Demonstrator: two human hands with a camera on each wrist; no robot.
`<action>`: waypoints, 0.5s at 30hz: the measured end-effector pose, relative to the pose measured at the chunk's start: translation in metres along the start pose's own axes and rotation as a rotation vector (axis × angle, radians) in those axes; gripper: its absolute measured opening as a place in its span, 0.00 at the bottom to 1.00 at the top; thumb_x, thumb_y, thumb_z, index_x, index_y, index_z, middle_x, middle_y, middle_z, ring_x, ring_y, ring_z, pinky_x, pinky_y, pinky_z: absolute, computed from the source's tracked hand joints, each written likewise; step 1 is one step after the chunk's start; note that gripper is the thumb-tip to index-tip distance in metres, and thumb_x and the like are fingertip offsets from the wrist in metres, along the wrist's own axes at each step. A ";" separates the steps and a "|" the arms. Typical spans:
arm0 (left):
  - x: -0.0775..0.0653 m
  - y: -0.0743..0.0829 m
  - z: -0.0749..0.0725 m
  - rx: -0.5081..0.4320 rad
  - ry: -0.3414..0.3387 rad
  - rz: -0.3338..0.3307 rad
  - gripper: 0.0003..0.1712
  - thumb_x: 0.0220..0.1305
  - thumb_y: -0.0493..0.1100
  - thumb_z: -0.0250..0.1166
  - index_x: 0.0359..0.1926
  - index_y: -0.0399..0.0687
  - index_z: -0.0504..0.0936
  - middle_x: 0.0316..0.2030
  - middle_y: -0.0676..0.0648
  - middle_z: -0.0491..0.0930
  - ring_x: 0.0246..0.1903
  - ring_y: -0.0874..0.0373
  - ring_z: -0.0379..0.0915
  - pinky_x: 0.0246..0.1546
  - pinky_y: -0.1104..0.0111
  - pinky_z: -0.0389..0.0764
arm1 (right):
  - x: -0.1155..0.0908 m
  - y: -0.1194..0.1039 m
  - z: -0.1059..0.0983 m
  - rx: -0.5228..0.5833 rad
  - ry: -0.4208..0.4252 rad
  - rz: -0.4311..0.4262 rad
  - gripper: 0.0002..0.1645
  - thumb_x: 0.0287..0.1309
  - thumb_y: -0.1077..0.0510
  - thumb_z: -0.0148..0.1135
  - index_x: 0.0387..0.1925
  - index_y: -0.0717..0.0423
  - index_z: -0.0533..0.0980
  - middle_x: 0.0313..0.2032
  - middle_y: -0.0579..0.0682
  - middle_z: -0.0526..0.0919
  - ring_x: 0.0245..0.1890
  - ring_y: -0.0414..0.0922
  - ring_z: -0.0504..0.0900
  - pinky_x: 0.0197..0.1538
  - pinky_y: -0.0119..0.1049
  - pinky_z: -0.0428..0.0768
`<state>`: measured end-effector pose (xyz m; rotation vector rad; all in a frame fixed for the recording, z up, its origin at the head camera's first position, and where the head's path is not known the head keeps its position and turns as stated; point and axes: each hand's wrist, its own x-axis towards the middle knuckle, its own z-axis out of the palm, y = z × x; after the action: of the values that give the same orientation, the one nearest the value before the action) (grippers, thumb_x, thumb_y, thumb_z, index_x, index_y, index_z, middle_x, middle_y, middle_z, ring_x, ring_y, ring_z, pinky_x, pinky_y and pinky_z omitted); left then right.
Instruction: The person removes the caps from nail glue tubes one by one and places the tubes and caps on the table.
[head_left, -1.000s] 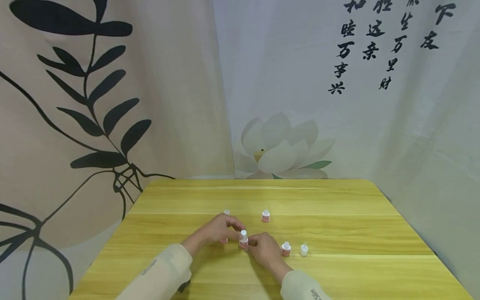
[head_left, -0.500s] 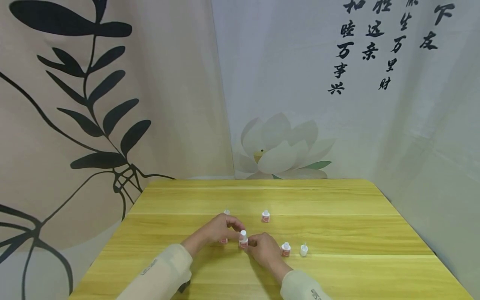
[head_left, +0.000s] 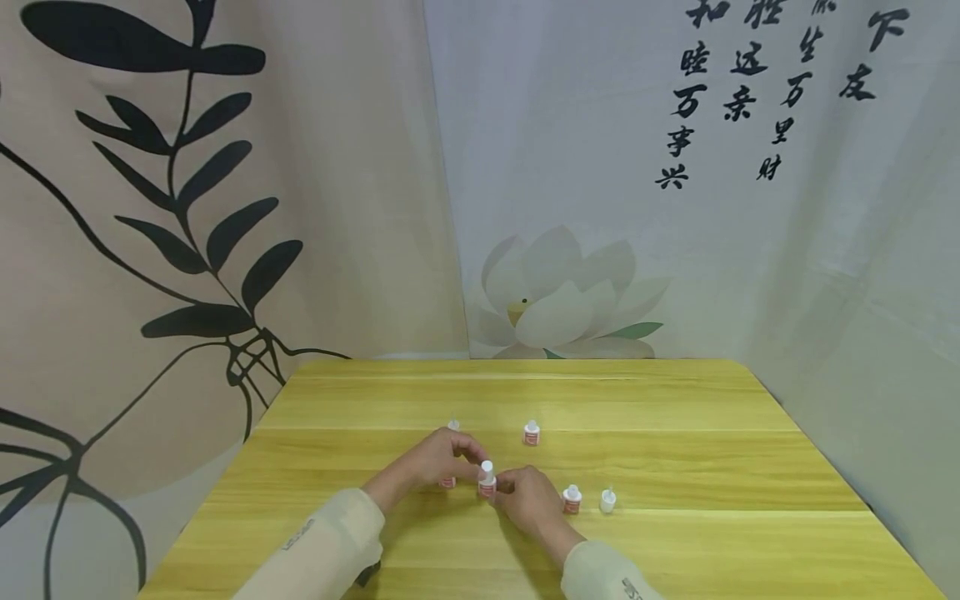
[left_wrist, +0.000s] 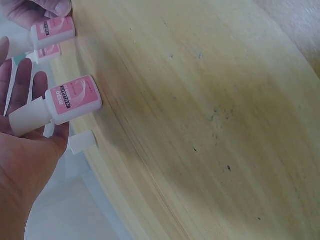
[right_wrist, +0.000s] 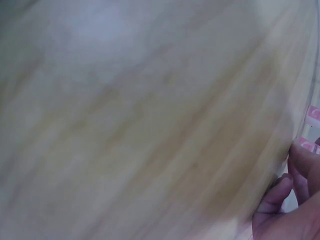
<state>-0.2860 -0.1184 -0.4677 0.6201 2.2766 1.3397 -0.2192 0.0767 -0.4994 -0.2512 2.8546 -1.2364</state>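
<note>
Between my hands stands a small white nail glue bottle point(head_left: 487, 485) with a pink label and a tall white cap point(head_left: 487, 467). My left hand point(head_left: 455, 457) reaches over from the left, its thumb and fingertips around that cap. My right hand point(head_left: 529, 498) pinches the bottle's lower body, the fingertips beside the pink label in the right wrist view. Under my left hand is a second nail glue bottle point(left_wrist: 75, 100), upright and capped, in front of the palm in the left wrist view; from the head, the hand hides most of it.
Behind my left hand stands a small white cap-like piece point(head_left: 453, 424). Farther back is a nail glue bottle point(head_left: 532, 432). Right of my right hand are another bottle point(head_left: 572, 498) and a white nozzle piece point(head_left: 608, 500). The wooden table point(head_left: 712, 467) meets printed curtains point(head_left: 570, 167) behind.
</note>
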 end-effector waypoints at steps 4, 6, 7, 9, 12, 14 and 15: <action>-0.001 0.001 0.000 0.003 -0.002 0.004 0.10 0.58 0.45 0.74 0.41 0.52 0.86 0.40 0.51 0.81 0.21 0.61 0.65 0.21 0.71 0.70 | 0.001 0.000 0.000 -0.009 0.000 0.011 0.07 0.56 0.47 0.71 0.35 0.43 0.87 0.40 0.46 0.88 0.43 0.52 0.84 0.44 0.53 0.79; -0.001 0.001 0.000 0.003 -0.005 0.007 0.11 0.58 0.45 0.74 0.42 0.51 0.87 0.40 0.51 0.81 0.20 0.62 0.64 0.21 0.71 0.69 | 0.000 0.000 0.000 -0.011 -0.002 0.010 0.08 0.56 0.47 0.71 0.35 0.44 0.87 0.40 0.46 0.88 0.43 0.53 0.84 0.44 0.53 0.79; -0.001 0.001 0.000 0.003 -0.008 0.007 0.10 0.58 0.45 0.74 0.42 0.52 0.87 0.40 0.51 0.81 0.19 0.63 0.64 0.21 0.71 0.69 | 0.000 0.000 0.000 -0.011 -0.002 0.009 0.08 0.56 0.47 0.71 0.35 0.44 0.87 0.40 0.47 0.88 0.43 0.53 0.84 0.44 0.54 0.79; 0.000 0.000 0.000 -0.001 -0.012 0.006 0.09 0.58 0.45 0.74 0.41 0.52 0.87 0.40 0.51 0.82 0.18 0.64 0.62 0.20 0.72 0.68 | -0.001 0.000 0.000 -0.008 0.000 0.001 0.08 0.56 0.48 0.72 0.35 0.45 0.87 0.40 0.48 0.88 0.43 0.54 0.84 0.44 0.55 0.79; 0.000 0.001 0.001 -0.006 -0.016 0.004 0.08 0.59 0.45 0.74 0.40 0.53 0.87 0.40 0.51 0.82 0.17 0.64 0.61 0.20 0.72 0.68 | -0.001 0.000 0.000 -0.010 0.004 -0.004 0.08 0.56 0.48 0.72 0.35 0.45 0.87 0.40 0.48 0.88 0.43 0.54 0.84 0.44 0.54 0.79; 0.000 0.001 0.001 -0.005 -0.013 0.004 0.09 0.58 0.45 0.74 0.40 0.53 0.86 0.41 0.51 0.82 0.18 0.63 0.62 0.20 0.71 0.68 | -0.001 0.000 0.000 -0.011 0.005 -0.002 0.08 0.56 0.48 0.72 0.35 0.44 0.87 0.40 0.48 0.88 0.43 0.54 0.84 0.43 0.54 0.79; 0.000 0.001 0.001 -0.004 -0.011 0.000 0.09 0.58 0.46 0.74 0.40 0.54 0.86 0.41 0.51 0.81 0.19 0.62 0.63 0.20 0.71 0.69 | -0.001 0.000 0.000 -0.010 0.005 -0.002 0.07 0.56 0.48 0.72 0.35 0.44 0.87 0.40 0.48 0.88 0.43 0.54 0.84 0.43 0.53 0.79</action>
<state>-0.2852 -0.1175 -0.4672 0.6249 2.2644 1.3374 -0.2182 0.0765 -0.4993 -0.2519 2.8666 -1.2251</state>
